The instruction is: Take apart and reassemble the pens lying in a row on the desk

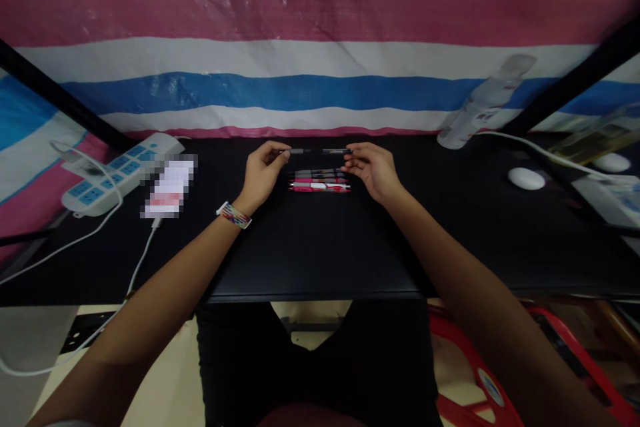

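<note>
- Left hand (263, 172): upper centre of the frame, thumb and fingers pinching the left end of a dark pen (313, 151).
- Right hand (375, 170): upper centre, just right of the middle, thumb and forefinger pinching the right end of the same pen; its remaining fingers are near the right ends of the pens below. Contact with those cannot be determined.
- Dark pen: lies level across the frame between the two hands, above the row of pens (320, 185) in the picture. Whether it touches the bench (320, 247) cannot be determined.
- Row of pens: centre of the frame, laid side by side and roughly parallel to the held pen; dark ones toward the top, pink-red and white ones toward the bottom.
- Wristband (235, 215): multicoloured, on the left wrist.
- Power strip (127, 173): white with blue socket faces, left of the frame, set slantwise on the bench.
- Phone (170, 187): blurred, just beside the power strip, cable (145, 260) at its lower end.
- Bottle (480, 110): upper right, tilted in view.
- White rounded object (526, 179): right of the frame, on the bench.
- Striped sheet (320, 7): red, white and blue, behind the bench.
</note>
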Demonstrator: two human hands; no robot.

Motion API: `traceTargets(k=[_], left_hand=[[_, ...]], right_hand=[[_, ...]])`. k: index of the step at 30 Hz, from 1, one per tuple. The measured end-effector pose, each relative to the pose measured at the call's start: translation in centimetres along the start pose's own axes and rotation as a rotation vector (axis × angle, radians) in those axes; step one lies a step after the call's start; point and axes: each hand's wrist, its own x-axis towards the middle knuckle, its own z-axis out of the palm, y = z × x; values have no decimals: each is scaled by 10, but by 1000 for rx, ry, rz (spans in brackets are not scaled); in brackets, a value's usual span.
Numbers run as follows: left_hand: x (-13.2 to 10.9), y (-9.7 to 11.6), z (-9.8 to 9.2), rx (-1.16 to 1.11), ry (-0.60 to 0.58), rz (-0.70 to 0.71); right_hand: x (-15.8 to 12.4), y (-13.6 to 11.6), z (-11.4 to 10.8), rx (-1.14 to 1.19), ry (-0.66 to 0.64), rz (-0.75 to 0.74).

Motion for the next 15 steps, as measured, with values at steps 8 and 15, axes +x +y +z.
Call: traceTargets(k=[8, 15], left_hand=[[1, -4, -1, -27, 3, 4], [1, -3, -1, -32, 12, -2]], right_hand=[[-2, -3, 3, 25, 41, -5], [1, -1, -1, 5, 20, -12]])
